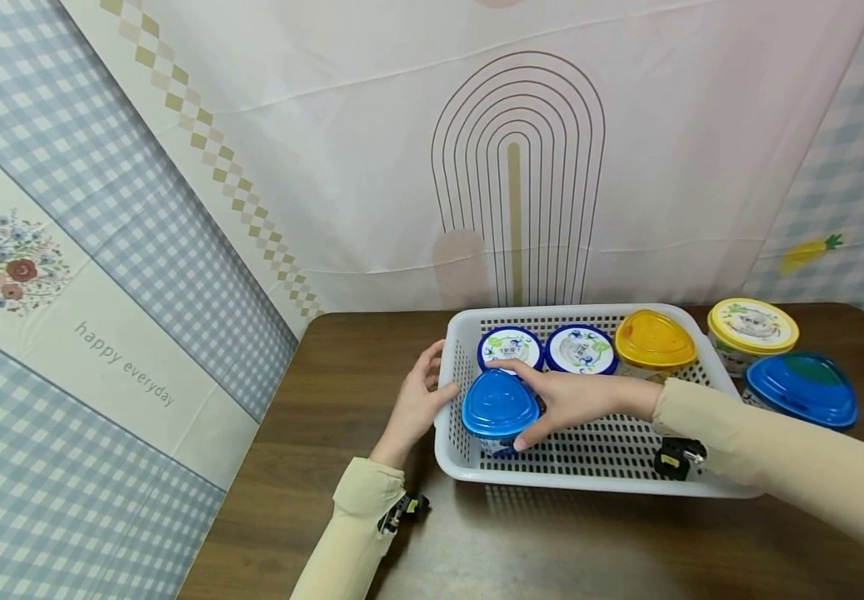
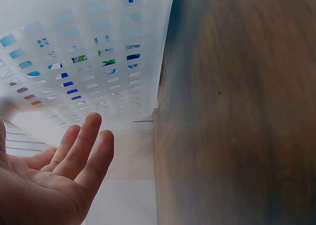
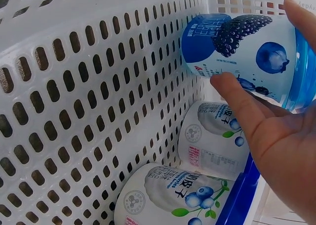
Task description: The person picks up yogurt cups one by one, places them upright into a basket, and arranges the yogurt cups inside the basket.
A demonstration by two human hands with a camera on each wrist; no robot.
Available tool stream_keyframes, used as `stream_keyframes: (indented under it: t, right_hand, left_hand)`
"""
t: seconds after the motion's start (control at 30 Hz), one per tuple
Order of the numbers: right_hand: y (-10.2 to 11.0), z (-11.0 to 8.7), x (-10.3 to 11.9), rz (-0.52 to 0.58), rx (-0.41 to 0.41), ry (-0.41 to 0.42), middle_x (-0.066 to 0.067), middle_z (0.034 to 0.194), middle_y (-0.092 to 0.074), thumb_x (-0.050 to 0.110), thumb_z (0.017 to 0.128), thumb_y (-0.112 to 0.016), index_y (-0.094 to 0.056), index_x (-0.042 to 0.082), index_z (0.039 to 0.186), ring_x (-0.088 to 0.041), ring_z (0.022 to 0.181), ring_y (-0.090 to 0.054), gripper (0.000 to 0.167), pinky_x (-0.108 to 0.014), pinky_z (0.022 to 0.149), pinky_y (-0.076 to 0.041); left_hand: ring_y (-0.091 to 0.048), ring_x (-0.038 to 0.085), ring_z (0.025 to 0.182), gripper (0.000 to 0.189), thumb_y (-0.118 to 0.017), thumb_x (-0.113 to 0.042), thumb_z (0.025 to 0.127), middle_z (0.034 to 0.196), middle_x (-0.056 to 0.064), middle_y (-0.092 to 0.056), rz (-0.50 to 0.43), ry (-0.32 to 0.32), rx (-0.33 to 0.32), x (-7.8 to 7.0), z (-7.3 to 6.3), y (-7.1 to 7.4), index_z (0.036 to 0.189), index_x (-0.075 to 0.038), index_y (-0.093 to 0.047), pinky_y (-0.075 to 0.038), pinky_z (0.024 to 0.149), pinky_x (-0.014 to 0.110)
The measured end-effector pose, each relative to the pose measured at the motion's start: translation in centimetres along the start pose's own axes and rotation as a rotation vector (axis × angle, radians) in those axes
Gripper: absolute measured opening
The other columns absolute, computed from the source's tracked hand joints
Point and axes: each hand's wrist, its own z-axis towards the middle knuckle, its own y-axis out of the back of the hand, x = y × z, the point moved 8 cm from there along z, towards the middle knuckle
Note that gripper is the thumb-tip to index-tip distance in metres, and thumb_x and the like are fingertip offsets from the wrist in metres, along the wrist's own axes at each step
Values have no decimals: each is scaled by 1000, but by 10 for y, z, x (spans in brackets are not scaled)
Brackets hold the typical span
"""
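My right hand grips a tub with a rounded triangular blue lid at the front left of a white perforated basket. Blackberries and a blueberry are printed on the tub's side in the right wrist view. Thumb and fingers lie on opposite sides of it. At the basket's left rim is my left hand, its fingers loosely bent beside the outer wall. Behind the gripped tub stand two white tubs with round dark-blue-edged lids. A yellow-lidded tub sits at the basket's back right.
Right of the basket, on the brown wooden table, stand a round yellow-lidded tub and a blue-lidded tub. My right forearm crosses over the basket's right rim. A patterned cloth hangs behind the table.
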Motion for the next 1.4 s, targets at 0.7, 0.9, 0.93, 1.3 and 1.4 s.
stream_keyframes:
  t: [0.7, 0.9, 0.93, 1.3, 1.4]
  right_hand:
    - [24, -13, 12, -121, 0, -51, -22, 141, -55, 52, 84, -78, -10, 27, 161, -32, 117, -63, 105, -58, 102, -46]
    - [31, -28, 17, -105, 1, -16, -16, 133, -60, 46, 88, -76, -13, 22, 162, -25, 107, -67, 100, -48, 93, -54]
    - [33, -31, 18, -106, -10, -14, -15, 132, -61, 46, 89, -76, -13, 22, 162, -25, 107, -66, 99, -47, 92, -55]
    - [53, -69, 24, -83, -134, -53, -15, 134, -60, 43, 90, -75, -12, 25, 161, -23, 108, -66, 97, -45, 91, -55]
    - [61, -79, 22, -63, -152, -38, -19, 134, -59, 36, 92, -74, -11, 21, 161, -25, 108, -66, 95, -45, 91, -55]
  left_hand:
    - [-66, 33, 104, 69, -66, -5, 89, 127, 17, -55, -11, 3, 5, -1, 0, 1, 153, -15, -41, -60, 78, 46]
    - [-65, 32, 105, 69, -65, -6, 89, 128, 17, -56, -7, 9, 11, -1, 0, 0, 153, -16, -40, -60, 79, 47]
    - [-65, 32, 105, 69, -65, -6, 89, 128, 17, -56, -7, 8, 14, -1, 0, 1, 153, -16, -40, -60, 79, 47]
    - [-65, 33, 106, 70, -65, -5, 89, 128, 17, -55, -16, 0, 35, 0, -9, 5, 153, -15, -40, -60, 80, 47]
    - [-65, 33, 105, 70, -66, -5, 89, 128, 17, -55, -20, -4, 35, 0, -10, 5, 153, -15, -40, -60, 80, 47]
